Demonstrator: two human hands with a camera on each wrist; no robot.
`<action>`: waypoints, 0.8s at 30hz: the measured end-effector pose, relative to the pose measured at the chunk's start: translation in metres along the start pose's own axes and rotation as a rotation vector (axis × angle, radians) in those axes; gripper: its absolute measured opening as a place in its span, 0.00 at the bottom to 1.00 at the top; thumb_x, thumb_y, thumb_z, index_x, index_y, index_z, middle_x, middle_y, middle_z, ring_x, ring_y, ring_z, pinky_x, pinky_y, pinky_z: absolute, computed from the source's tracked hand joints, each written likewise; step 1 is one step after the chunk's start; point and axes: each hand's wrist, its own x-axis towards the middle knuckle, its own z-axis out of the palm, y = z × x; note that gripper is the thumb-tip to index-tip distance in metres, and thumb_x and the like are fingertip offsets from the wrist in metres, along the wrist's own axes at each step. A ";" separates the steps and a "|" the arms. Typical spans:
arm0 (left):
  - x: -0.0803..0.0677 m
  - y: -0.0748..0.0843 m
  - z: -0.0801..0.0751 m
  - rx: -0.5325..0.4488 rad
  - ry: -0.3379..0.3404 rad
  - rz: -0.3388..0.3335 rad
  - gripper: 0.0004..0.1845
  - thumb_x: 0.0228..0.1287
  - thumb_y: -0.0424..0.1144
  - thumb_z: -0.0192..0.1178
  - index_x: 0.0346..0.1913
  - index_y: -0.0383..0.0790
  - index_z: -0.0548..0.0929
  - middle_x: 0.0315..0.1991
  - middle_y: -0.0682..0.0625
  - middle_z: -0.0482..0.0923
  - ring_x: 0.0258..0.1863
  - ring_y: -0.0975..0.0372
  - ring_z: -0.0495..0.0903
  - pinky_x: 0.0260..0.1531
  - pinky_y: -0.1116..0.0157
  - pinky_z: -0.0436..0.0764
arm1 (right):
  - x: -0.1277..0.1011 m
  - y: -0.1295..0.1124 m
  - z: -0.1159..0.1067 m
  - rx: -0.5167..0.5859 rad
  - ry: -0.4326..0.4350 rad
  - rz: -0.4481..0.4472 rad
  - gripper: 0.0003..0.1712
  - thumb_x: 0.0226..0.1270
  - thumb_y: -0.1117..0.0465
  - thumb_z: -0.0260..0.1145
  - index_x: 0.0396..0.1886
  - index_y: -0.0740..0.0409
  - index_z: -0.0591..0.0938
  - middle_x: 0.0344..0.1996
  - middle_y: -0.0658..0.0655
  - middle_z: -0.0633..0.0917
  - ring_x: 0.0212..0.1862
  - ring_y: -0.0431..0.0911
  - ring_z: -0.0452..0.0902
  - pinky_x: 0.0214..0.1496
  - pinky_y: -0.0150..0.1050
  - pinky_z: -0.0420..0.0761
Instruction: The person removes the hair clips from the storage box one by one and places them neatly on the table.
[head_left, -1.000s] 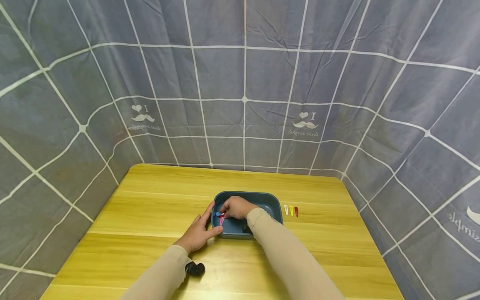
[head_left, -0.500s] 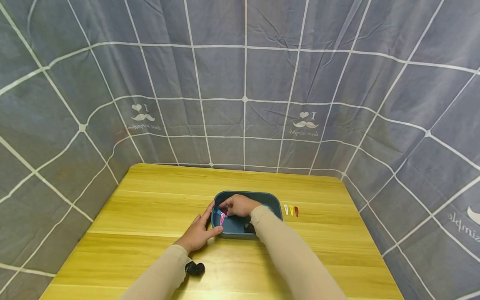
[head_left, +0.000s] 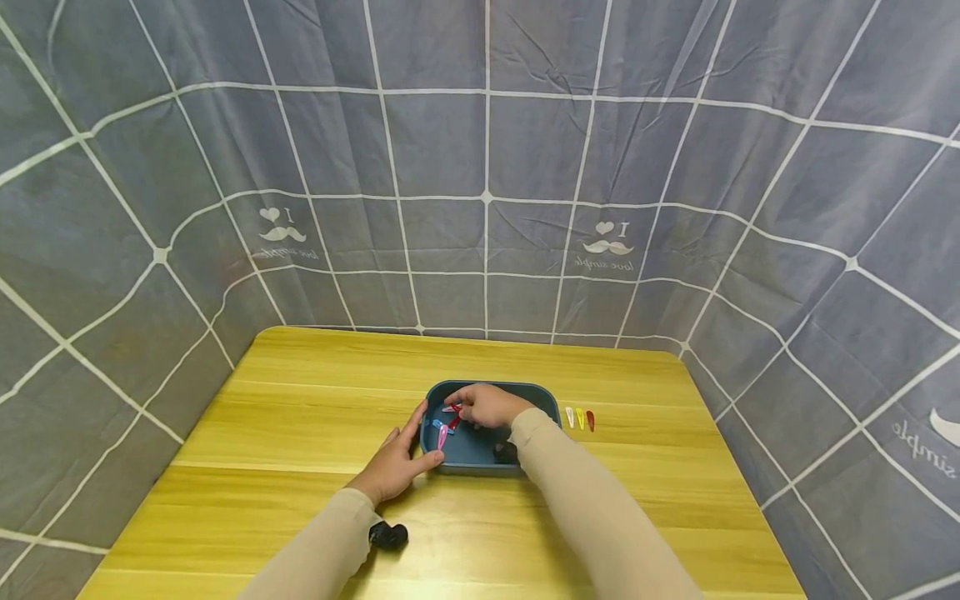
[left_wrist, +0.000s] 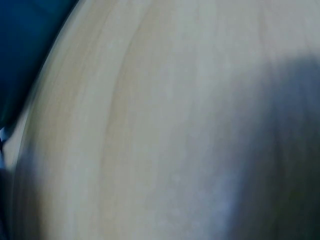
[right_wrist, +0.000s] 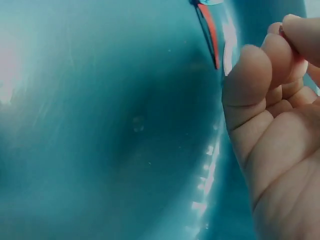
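Blue tray (head_left: 474, 454) — hair clips (head_left: 442, 437) w/in

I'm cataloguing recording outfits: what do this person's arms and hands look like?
Both arms wear plain, long beige fabric sleeves that reach the wrists. The left hand and right hand show no gloves. A small rounded black object juts out by the left wrist; a similar dark object shows by the right. No cables are visible.

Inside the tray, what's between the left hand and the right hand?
The head view shows a pink clip, a blue clip and a red clip there, with more red at the right hand.
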 end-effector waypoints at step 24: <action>0.002 -0.002 -0.001 -0.001 -0.008 -0.010 0.50 0.73 0.61 0.63 0.85 0.73 0.41 0.84 0.40 0.54 0.82 0.28 0.41 0.72 0.22 0.52 | -0.039 0.003 -0.043 0.335 0.275 -0.079 0.21 0.74 0.68 0.67 0.65 0.62 0.82 0.39 0.57 0.88 0.41 0.58 0.85 0.42 0.41 0.86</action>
